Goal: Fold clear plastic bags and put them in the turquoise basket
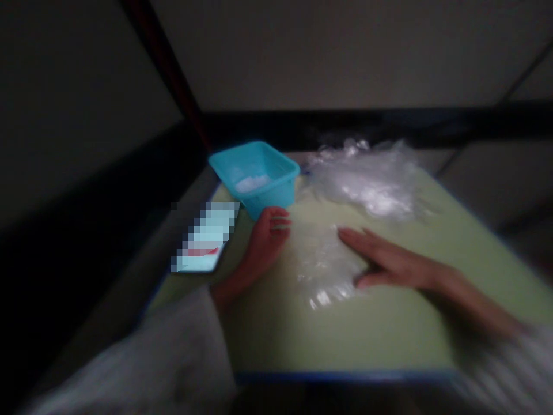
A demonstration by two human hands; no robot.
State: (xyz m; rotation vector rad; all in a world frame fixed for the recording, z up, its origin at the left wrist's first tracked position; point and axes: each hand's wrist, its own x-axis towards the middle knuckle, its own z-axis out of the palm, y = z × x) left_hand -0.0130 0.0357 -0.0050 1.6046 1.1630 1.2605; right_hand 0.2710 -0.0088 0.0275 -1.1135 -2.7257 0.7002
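Note:
My right hand [384, 262] lies flat with fingers stretched out on a clear plastic bag [322, 268] in the middle of the pale green table [345, 334]. My left hand [263, 245] rests near the front of a turquoise plastic tub [259, 176], its fingers curled inward; the picture is too blurred to show anything in them. The tub holds something white.
A heap of clear plastic bags [367, 176] lies at the back right of the table. A phone-like flat object [205, 239] with a pixelated face sits at the table's left edge. The table has a blue rim; dark floor surrounds it.

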